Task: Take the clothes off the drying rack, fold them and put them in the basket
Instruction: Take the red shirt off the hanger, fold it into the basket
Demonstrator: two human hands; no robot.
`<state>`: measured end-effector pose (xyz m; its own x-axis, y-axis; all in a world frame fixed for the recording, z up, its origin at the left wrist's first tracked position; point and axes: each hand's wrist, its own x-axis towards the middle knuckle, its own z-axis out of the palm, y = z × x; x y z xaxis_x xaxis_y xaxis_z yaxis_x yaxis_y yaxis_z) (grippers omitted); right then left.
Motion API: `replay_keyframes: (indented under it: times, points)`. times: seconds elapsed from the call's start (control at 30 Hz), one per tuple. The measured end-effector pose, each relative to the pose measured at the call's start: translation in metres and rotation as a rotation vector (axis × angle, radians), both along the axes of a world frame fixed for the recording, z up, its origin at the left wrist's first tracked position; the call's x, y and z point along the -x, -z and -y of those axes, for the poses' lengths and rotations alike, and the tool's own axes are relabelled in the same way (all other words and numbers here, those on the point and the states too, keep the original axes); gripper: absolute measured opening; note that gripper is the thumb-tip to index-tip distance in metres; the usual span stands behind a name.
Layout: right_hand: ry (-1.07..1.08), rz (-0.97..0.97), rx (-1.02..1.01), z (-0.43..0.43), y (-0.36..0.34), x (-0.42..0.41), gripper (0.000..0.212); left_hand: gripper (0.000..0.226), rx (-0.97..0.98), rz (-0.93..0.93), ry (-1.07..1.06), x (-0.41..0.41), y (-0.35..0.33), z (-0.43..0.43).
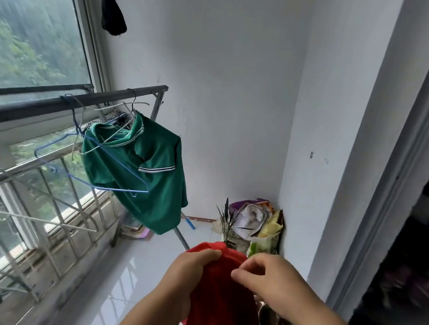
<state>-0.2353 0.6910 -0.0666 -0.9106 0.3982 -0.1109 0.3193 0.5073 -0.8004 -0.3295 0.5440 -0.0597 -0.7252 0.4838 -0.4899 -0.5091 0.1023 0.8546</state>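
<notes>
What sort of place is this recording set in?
Probably an enclosed home balcony used for laundry: a large window, a drying rack with a green shirt hanging from it, and bags piled in the corner.

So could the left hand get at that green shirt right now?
Probably not yet: the left hand grips the red garment. Nothing stands between it and the green shirt, though, so once freed it likely could.

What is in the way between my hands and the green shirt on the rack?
Nothing blocks the air between them, but both the left hand and right hand hold the red cloth. An empty blue hanger hangs across the green shirt on the rack.
</notes>
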Motion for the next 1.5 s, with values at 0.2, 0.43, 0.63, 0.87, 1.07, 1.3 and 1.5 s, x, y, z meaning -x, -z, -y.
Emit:
replay_keyframes:
  times: [0.2,0.43,0.63,0.87,1.07,1.3,1.5]
  points:
    - [0.042,-0.048,0.147,0.024,0.037,0.018,0.004,0.019,-0.039,-0.112,0.089,0.012,0.021,0.023]
    - [0.013,-0.038,0.172,0.047,0.054,0.045,0.021,0.020,0.194,-0.455,0.056,0.041,0.057,0.053]
    - [0.048,0.033,0.191,0.061,0.059,0.064,0.029,0.026,0.276,-0.298,0.167,0.058,0.079,0.076]
    - [0.116,0.083,0.227,0.074,0.076,0.069,0.031,0.062,0.236,-0.140,0.399,0.069,0.097,0.088]
    - [0.140,0.060,0.268,0.085,0.097,0.061,0.024,0.034,0.289,-0.244,0.293,0.062,0.121,0.080]
    - [0.108,0.250,0.195,0.075,0.103,0.045,0.025,0.029,0.362,-0.330,0.228,0.042,0.130,0.067]
    - [0.108,0.187,0.199,0.060,0.099,0.042,0.024,0.025,0.327,-0.406,0.169,0.023,0.130,0.053]
